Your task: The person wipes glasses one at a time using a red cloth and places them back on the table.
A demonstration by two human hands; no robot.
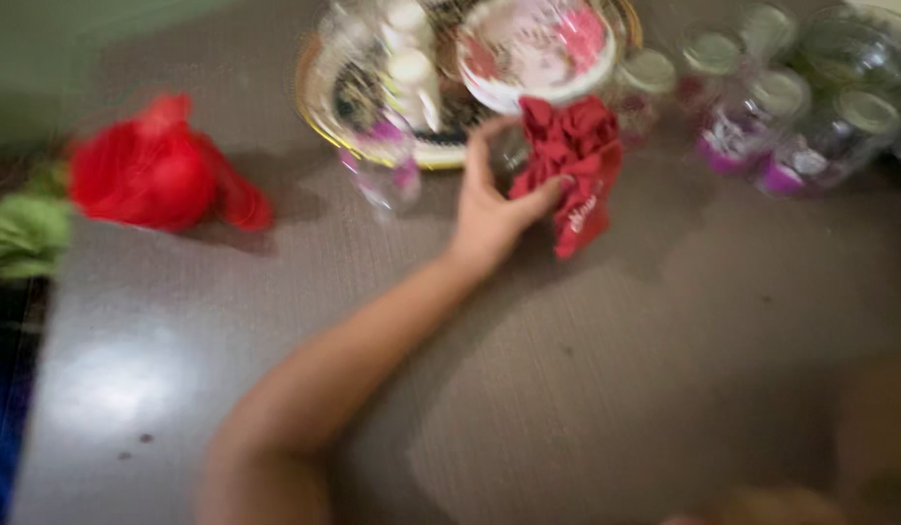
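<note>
While my left hand [489,209] has its grip closed on the red cloth [575,160], I bunch it tight, clear of the jars [761,126].

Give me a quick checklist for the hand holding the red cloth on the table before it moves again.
1. Grip: left hand holds the red cloth between thumb and fingers: ok.
2. Cloth free of the patterned plate just above it: cannot tell, blurred.
3. Clear jar beside the hand is apart from it: ok.
4. Lidded jars to the right are clear of the cloth: ok.
5. Right hand: not in view, cannot tell.
6. Red flower is far left, out of the way: ok.
</note>
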